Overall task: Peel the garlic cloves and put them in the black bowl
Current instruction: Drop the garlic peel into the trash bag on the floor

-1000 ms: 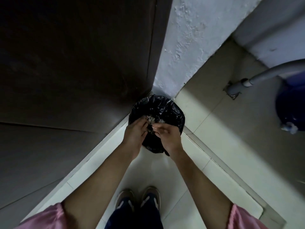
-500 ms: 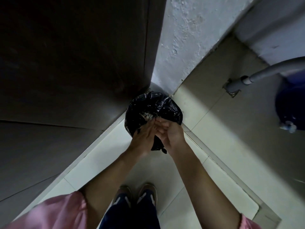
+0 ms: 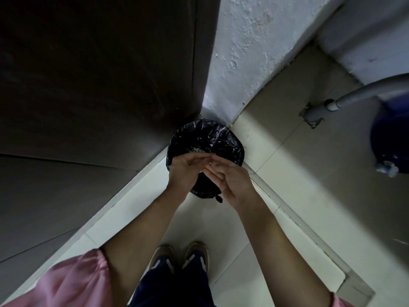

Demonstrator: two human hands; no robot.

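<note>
Standing over a bin lined with a black bag [image 3: 205, 140], tucked into the floor corner between a dark door [image 3: 99, 85] and a pale rough wall [image 3: 247, 52]. Both hands held together above the bin mouth: left hand [image 3: 186, 171] with fingers extended and loosely curved, right hand [image 3: 232, 178] palm-up beside it, fingertips of the two meeting or nearly so over the liner. Neither hand clasped on anything that can be made out; perhaps a scrap of skin between the fingertips, too small and dim to tell. A few pale flecks [image 3: 197, 150] lying inside the bag, likely garlic skins. No garlic cloves and no black bowl anywhere in view, so their whereabouts cannot be given. Shoes [image 3: 179, 255] planted on light tiles [image 3: 232, 229] below; grey pipe [image 3: 363, 89] and dark blue vessel [image 3: 389, 138] off to the right, well apart from the hands. Judged step: clearing peel waste from the hands, a side chore within the peeling. Next move probably calls for shaking off what clings, then turning away toward wherever cloves and bowl sit.
</note>
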